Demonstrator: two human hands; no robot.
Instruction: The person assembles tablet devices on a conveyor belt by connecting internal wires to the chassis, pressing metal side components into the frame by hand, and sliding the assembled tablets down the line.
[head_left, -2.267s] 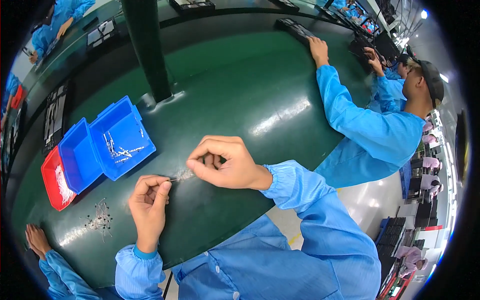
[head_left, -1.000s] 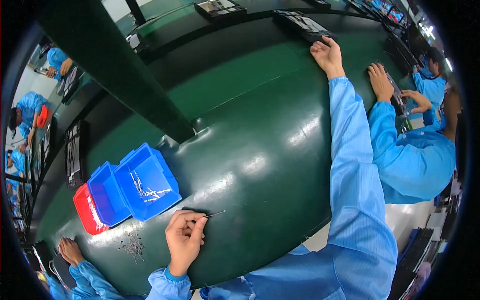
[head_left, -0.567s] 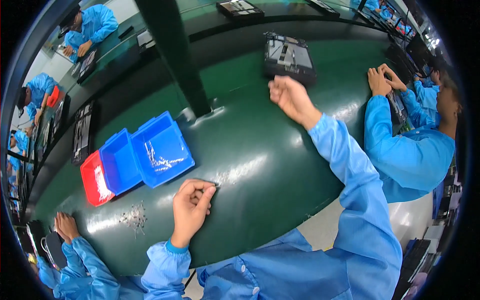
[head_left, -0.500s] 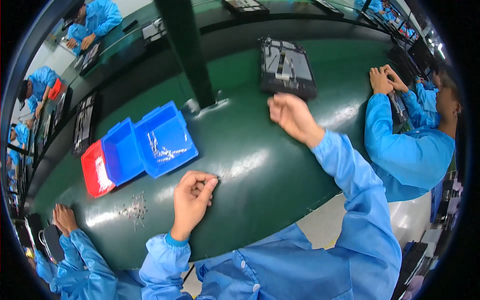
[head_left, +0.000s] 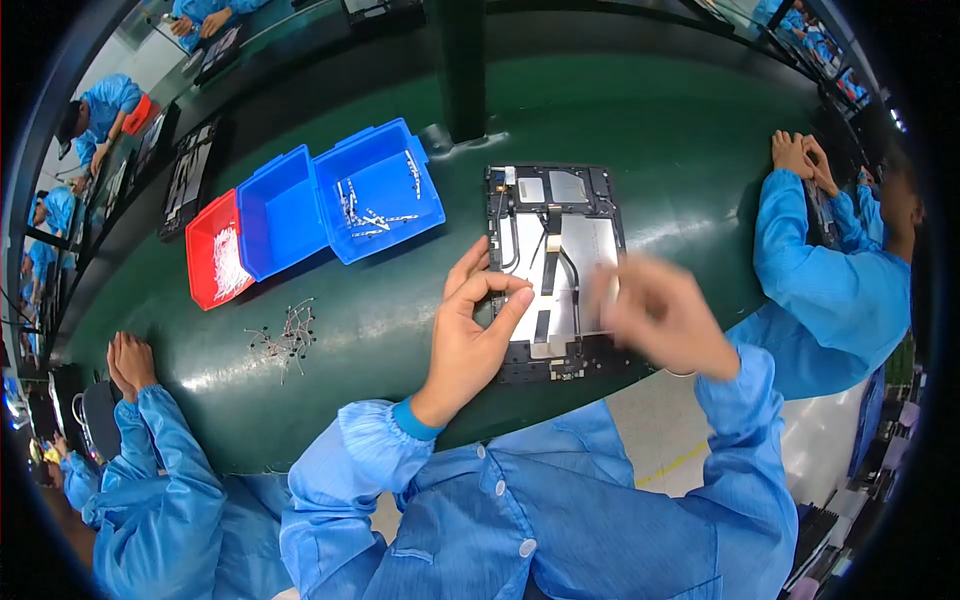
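Observation:
A flat electronic device with a black frame and silver panels (head_left: 590,240) lies on the bench in front of me, dark cables running down its middle. My left hand (head_left: 468,335) is at its left edge. The thumb and forefinger meet in a pinch above the device; anything between them is too small to make out. Over the device's right side is my right hand (head_left: 665,310), smeared by motion, so its fingers and any thing in them cannot be told.
Left of the device stand two blue bins (head_left: 285,215) and a red bin (head_left: 203,250) with small white parts inside. A loose pile of thin wired parts (head_left: 287,340) lies on the green bench (head_left: 380,300). A dark post (head_left: 462,80) rises behind. Co-workers sit on both sides.
The device has come from the far side of the bench to right in front of me. My left hand has moved right to its edge; my right hand has come nearer and is blurred.

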